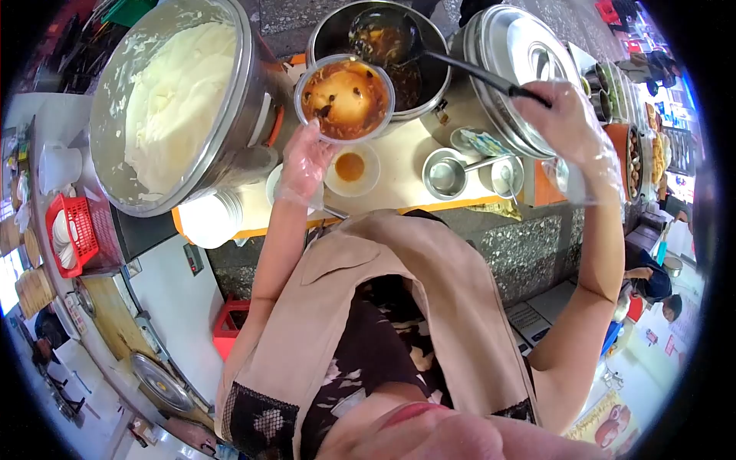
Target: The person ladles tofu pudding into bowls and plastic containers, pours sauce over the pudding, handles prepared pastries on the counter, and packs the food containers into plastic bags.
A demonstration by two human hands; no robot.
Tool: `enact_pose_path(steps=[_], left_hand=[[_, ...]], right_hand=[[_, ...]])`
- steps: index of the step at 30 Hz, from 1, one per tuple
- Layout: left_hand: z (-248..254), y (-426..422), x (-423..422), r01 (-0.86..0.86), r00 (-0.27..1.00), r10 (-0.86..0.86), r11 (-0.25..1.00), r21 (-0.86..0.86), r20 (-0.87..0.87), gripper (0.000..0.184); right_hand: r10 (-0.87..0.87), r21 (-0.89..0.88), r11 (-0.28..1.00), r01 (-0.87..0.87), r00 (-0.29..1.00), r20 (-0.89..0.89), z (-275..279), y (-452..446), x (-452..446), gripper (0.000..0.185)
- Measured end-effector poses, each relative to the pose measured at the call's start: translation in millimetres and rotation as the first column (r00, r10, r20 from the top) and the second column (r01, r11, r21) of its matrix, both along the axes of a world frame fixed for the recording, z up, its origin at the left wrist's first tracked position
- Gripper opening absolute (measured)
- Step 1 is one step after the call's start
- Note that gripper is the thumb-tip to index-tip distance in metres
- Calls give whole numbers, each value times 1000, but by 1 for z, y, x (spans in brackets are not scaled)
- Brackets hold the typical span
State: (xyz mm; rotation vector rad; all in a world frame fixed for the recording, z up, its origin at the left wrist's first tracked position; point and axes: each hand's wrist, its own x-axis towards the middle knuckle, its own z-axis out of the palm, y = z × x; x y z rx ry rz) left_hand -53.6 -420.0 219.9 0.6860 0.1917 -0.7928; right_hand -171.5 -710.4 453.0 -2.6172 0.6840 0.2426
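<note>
My left hand [305, 157], in a clear plastic glove, holds up a clear plastic bowl [346, 98]. Inside it, a pale smooth mass sits in brown sauce with dark bits. My right hand [563, 123], also gloved, grips the black handle of a ladle [383, 38]. The ladle's bowl carries brown sauce with bits and hangs over a deep metal pot [438, 67] of dark sauce. Both the plastic bowl and the ladle are near the pot's rim, the plastic bowl in front of it. Under my left hand stands another clear bowl [360, 172] with some brown liquid.
At left, a large metal pot [230, 123] holds a soft white mass. A lidded metal pot [491, 57] stands right of the sauce pot. Small metal pans [445, 175] and stacked white lids or dishes [211, 220] line the table's near edge. Other people are at far right.
</note>
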Motion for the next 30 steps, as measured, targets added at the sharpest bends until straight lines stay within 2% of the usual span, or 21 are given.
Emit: enact_pose_path(steps=[2,4,5,7,9,11,12,14,15,16,17,19,21,22,23,24,25,26,27,28,30], left_hand=[[-4,0,0,-8,1000,8,1000,-13,13,48],[-5,-1,1,2,1000,-2,1000,-12,17,47],[-6,-2,1,9,1000,-9,1000,-9,21,46],[-5,-3,1,-1,1000,1,1000,-19,-14,38],[-4,-4,2,-7,999,6,1000,-28,-50,31],[-4,-5,4,-12,998,10,1000,-27,-58,31],[-5,-4,6,-4,998,2,1000,-28,-57,31],[-10,-1,8,11,1000,-11,1000,-5,-17,37],[-8,-1,11,25,1000,-25,1000,-5,-13,37],[-3,0,14,59,998,-59,998,-1,6,45],[1,0,16,92,995,-92,996,2,25,53],[4,0,18,110,993,-112,993,47,31,49],[5,5,20,155,976,-173,978,137,133,46],[0,10,21,165,969,-188,975,146,159,45],[-5,12,20,190,959,-214,972,141,184,45],[-1,8,16,204,947,-239,964,173,215,45],[8,4,8,222,931,-269,954,201,248,45],[27,2,-7,232,950,-247,968,97,189,45],[33,0,-17,252,958,-260,964,84,121,45],[41,-8,-30,238,966,-249,961,143,67,55],[58,-32,-69,289,941,-311,944,159,135,59]], right_hand=[[-50,53,997,51,999,-13,5,23,-11,31],[147,-247,963,-110,979,138,-15,40,-31,30],[280,-432,885,-175,940,193,-20,52,-39,29],[392,-640,737,-217,909,144,-24,72,-48,29],[379,-639,746,-186,908,178,-43,73,-64,28],[252,-572,820,-22,911,327,-62,74,-85,30],[157,-450,892,38,908,387,-79,71,-102,28],[18,-330,938,108,934,357,-101,74,-137,20],[2,-284,953,108,933,360,-113,76,-153,19],[-10,-279,956,93,958,287,-130,77,-172,20],[-4,-296,953,70,976,218,-152,79,-188,21],[38,-195,981,-5,985,168,-196,86,-202,19],[51,-92,995,-38,987,152,-265,94,-204,18],[-7,-61,998,5,1000,-22,-292,102,-194,22],[25,-33,999,-28,997,-76,-312,106,-181,24],[238,-10,970,-242,962,-130,-331,101,-174,26],[37,132,991,-22,993,-112,-368,103,-170,27],[22,121,993,-6,990,-138,-391,105,-163,25],[7,240,970,47,976,-216,-379,101,-152,26],[58,255,967,1,973,-222,-417,99,-150,27],[152,233,959,-161,987,56,-432,92,-159,29]])
